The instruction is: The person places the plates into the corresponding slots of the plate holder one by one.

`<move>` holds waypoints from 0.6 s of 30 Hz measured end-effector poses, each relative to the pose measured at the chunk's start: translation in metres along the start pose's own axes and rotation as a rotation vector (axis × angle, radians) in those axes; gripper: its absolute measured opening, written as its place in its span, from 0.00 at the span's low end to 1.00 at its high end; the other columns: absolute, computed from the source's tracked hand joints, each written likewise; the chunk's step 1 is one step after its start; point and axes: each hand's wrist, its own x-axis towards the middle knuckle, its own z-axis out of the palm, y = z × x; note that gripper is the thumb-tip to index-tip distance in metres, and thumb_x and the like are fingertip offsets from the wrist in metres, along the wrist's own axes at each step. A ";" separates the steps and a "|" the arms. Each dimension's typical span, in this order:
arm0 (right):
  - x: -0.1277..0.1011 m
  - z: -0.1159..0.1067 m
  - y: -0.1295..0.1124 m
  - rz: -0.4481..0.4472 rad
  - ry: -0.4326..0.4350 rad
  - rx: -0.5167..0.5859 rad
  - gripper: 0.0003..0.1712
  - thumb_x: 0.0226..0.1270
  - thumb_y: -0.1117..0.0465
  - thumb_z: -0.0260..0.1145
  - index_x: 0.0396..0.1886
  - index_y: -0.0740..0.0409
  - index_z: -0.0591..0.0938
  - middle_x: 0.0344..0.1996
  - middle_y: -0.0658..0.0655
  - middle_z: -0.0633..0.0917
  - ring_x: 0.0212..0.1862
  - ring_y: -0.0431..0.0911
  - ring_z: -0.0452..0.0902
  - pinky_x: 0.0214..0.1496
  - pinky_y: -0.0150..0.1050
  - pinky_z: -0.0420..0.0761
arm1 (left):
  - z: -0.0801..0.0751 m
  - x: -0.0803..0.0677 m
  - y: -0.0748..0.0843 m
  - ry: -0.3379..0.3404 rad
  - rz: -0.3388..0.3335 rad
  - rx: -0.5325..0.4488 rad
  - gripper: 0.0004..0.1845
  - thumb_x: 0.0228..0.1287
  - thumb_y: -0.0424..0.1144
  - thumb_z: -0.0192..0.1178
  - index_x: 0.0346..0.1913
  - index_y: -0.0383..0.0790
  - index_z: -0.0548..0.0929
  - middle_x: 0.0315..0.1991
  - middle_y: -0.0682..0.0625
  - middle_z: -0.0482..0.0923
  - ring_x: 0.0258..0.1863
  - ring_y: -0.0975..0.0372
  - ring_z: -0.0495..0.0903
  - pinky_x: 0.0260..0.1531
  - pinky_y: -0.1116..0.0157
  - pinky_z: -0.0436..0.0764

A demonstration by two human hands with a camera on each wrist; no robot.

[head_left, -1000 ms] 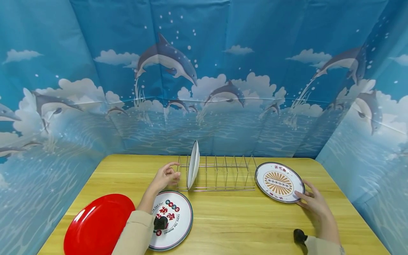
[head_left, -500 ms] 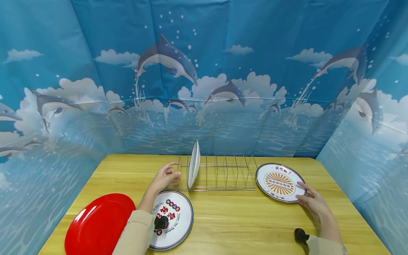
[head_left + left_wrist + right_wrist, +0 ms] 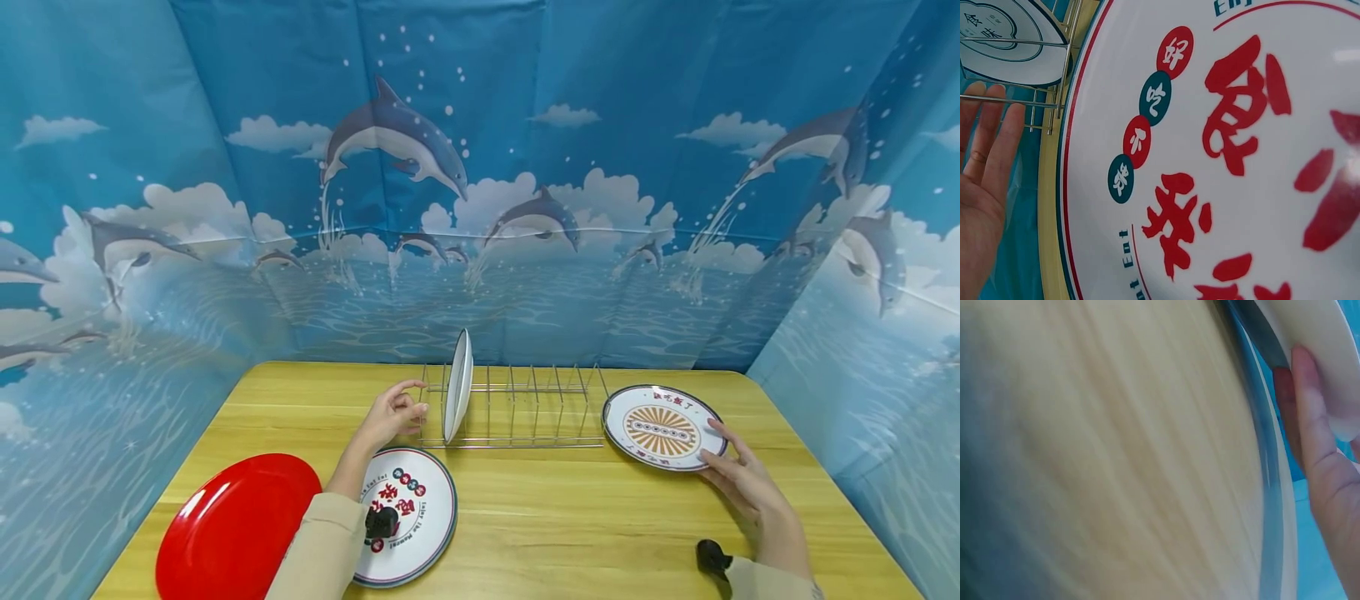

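My right hand (image 3: 753,492) pinches the right rim of a white plate (image 3: 663,427) with a dark rim and an orange sunburst. In the right wrist view, fingers (image 3: 1310,394) press against the pale plate (image 3: 1329,356). At the left end of a wire dish rack (image 3: 525,442), my left hand (image 3: 387,423) touches the end wire. Its fingers (image 3: 1000,144) look fairly straight in the left wrist view, tips at the wire. One white plate (image 3: 459,387) stands upright in a left slot of the rack. Below my left wrist lies a white plate with red characters (image 3: 420,533).
A large red plate (image 3: 232,525) lies at the table's left, partly behind the left sleeve. Behind the wooden table (image 3: 555,517) hangs a blue dolphin curtain (image 3: 480,167). Black wrist cameras sit on both wrists. The rack's right slots hold no plates.
The right forefinger has come onto the plate's rim. That plate and the right hand have shifted slightly right, its tilt a little different. The left hand stays at the rack.
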 end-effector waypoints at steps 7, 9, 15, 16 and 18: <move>0.000 0.003 0.000 -0.184 -0.144 0.269 0.35 0.64 0.80 0.49 0.61 0.39 0.67 0.39 0.56 0.82 0.42 0.47 0.81 0.45 0.38 0.81 | -0.001 0.000 0.000 0.006 -0.007 0.003 0.22 0.61 0.27 0.56 0.59 0.32 0.69 0.24 0.45 0.73 0.38 0.39 0.78 0.42 0.44 0.78; 0.000 0.005 -0.002 -0.227 -0.137 0.279 0.35 0.63 0.81 0.49 0.61 0.41 0.66 0.38 0.57 0.82 0.40 0.47 0.81 0.42 0.37 0.82 | 0.000 0.000 0.000 0.003 -0.010 -0.001 0.22 0.61 0.27 0.56 0.59 0.32 0.68 0.24 0.45 0.73 0.39 0.38 0.77 0.43 0.44 0.77; -0.001 0.022 -0.021 -0.391 -0.076 0.344 0.36 0.60 0.84 0.50 0.61 0.47 0.65 0.38 0.58 0.83 0.36 0.47 0.82 0.36 0.38 0.83 | 0.000 0.001 0.000 0.000 -0.014 -0.013 0.23 0.61 0.27 0.57 0.59 0.32 0.68 0.24 0.45 0.73 0.39 0.38 0.77 0.44 0.43 0.76; -0.001 0.027 -0.027 -0.429 -0.068 0.369 0.36 0.59 0.84 0.50 0.61 0.49 0.64 0.38 0.58 0.83 0.37 0.48 0.82 0.35 0.38 0.84 | 0.000 0.001 0.000 0.001 -0.015 -0.015 0.23 0.61 0.27 0.57 0.59 0.32 0.68 0.24 0.45 0.73 0.39 0.38 0.77 0.44 0.42 0.76; -0.002 0.037 -0.038 -0.490 -0.056 0.413 0.37 0.58 0.86 0.49 0.62 0.51 0.62 0.40 0.59 0.82 0.37 0.48 0.82 0.34 0.39 0.84 | 0.000 0.001 0.000 0.000 -0.016 -0.018 0.23 0.61 0.27 0.57 0.59 0.32 0.68 0.24 0.45 0.73 0.40 0.36 0.76 0.44 0.42 0.76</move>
